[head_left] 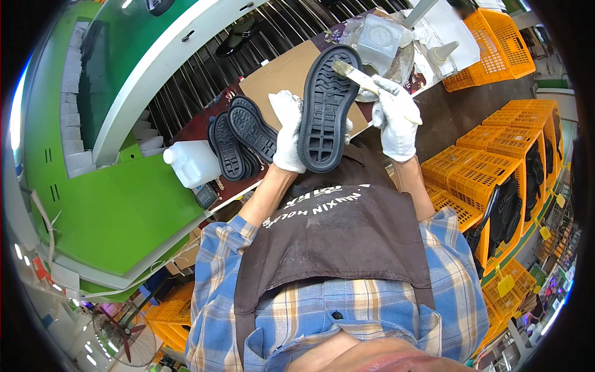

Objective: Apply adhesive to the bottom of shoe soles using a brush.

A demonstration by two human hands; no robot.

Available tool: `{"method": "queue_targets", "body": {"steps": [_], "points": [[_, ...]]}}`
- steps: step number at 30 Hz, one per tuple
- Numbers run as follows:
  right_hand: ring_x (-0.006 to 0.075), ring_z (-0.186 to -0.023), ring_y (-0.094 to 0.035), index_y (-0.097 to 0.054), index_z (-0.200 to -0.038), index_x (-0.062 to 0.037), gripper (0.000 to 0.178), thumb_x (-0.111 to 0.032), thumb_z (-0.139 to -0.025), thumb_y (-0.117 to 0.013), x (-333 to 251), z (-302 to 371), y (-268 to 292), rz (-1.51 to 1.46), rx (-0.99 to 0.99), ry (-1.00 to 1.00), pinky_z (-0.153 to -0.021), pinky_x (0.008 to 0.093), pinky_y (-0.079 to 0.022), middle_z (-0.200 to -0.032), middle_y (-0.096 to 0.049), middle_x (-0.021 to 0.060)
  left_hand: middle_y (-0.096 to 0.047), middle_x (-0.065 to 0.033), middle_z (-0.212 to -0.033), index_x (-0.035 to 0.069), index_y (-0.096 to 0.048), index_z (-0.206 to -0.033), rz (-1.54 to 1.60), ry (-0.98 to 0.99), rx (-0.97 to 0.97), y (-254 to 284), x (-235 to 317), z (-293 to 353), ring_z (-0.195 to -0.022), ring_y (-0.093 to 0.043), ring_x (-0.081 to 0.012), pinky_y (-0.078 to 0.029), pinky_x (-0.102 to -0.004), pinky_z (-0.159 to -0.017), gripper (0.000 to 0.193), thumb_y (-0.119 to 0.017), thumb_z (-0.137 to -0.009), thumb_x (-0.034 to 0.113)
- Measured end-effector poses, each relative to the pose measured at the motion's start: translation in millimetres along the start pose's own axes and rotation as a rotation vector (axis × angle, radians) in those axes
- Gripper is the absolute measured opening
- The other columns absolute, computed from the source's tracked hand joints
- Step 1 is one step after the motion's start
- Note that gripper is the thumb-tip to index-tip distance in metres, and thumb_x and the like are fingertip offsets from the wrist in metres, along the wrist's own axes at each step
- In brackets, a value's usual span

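In my gloved left hand (pixel 288 133) is a black rubber shoe sole (pixel 325 118), gripped along its left edge and held up with its recessed, ribbed face toward me. My right hand (pixel 396 121), also in a white glove, is closed round the pale handle of a flat brush (pixel 356 77). The brush's bristles rest at the upper, toe end of the sole. Left of my left hand, several more black soles (pixel 238 136) lie stacked in two overlapping piles on the worktable. Beyond the held sole lies a sheet of brown cardboard (pixel 269 71).
A white plastic jug (pixel 192 164) stands left of the stacked soles. At the back right are a clear square container (pixel 379 43) and a pale cloth-like sheet (pixel 455 31). A roller conveyor (pixel 180 93) runs behind the table. Yellow crates (pixel 480 180) holding dark soles line the right.
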State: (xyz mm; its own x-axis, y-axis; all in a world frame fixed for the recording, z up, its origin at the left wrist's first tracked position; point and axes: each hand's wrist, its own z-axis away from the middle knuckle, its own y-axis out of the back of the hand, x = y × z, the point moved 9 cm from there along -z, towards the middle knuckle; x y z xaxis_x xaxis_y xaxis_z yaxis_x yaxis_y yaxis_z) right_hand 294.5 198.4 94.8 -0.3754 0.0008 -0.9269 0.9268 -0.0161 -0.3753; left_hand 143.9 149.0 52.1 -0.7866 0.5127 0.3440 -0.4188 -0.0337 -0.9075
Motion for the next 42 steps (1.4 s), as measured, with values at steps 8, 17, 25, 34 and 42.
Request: {"method": "queue_targets", "body": {"steps": [8, 17, 25, 34, 42], "points": [[-0.0002, -0.056, -0.047, -0.059, -0.113, 0.0047, 0.028, -0.010, -0.089, -0.059, 1, 3, -19, 0.183, -0.063, -0.049, -0.049, 0.0138, -0.035, -0.091, -0.068, 0.0074, -0.058, -0.0281, -0.108, -0.003, -0.042, -0.129, -0.138, 0.005, -0.034, -2, 4, 8, -0.088, -0.065, -0.0346, -0.055, -0.0406, -0.078, 0.075, -0.026, -0.093, 0.061], [-0.0008, -0.054, -0.045, -0.064, -0.109, 0.0016, 0.025, -0.010, -0.087, -0.062, 11, 25, -42, 0.169, -0.170, -0.179, -0.048, 0.0144, -0.034, -0.085, -0.066, 0.0012, -0.061, -0.0188, -0.109, 0.001, -0.048, -0.124, -0.165, -0.061, 0.175, 43, 13, 10, -0.089, -0.065, -0.0272, -0.055, -0.0391, -0.076, 0.068, -0.033, -0.093, 0.059], [0.0000, -0.055, -0.047, -0.064, -0.109, 0.0019, 0.026, -0.010, -0.086, -0.062, 16, 42, -59, 0.246, -0.253, -0.164, -0.047, 0.0149, -0.036, -0.084, -0.066, 0.0019, -0.064, -0.0180, -0.103, -0.001, -0.055, -0.114, 0.090, -0.198, 0.265, 45, 36, 12, -0.091, -0.065, -0.0270, -0.055, -0.0354, -0.078, 0.053, -0.042, -0.095, 0.047], [0.0009, -0.055, -0.049, -0.062, -0.112, 0.0028, 0.029, -0.010, -0.086, -0.062, 23, 55, -78, 0.156, -0.377, -0.362, -0.047, 0.0151, -0.037, -0.089, -0.068, 0.0059, -0.059, -0.0247, -0.112, -0.001, -0.043, -0.129, 0.156, -0.075, -0.122, 12, 47, 12, -0.097, -0.062, -0.0344, -0.051, -0.0445, -0.088, 0.065, -0.028, -0.096, 0.053], [0.0013, -0.047, -0.043, -0.063, -0.109, 0.0024, 0.026, -0.012, -0.087, -0.061, 24, 42, -96, 0.209, -0.570, -0.489, -0.042, 0.0157, -0.032, -0.082, -0.068, 0.0053, -0.061, -0.0160, -0.116, 0.000, -0.052, -0.122, 0.012, -0.035, 0.203, 55, 54, 15, -0.096, -0.064, -0.0242, -0.053, -0.0361, -0.085, 0.050, -0.044, -0.095, 0.041]]}}
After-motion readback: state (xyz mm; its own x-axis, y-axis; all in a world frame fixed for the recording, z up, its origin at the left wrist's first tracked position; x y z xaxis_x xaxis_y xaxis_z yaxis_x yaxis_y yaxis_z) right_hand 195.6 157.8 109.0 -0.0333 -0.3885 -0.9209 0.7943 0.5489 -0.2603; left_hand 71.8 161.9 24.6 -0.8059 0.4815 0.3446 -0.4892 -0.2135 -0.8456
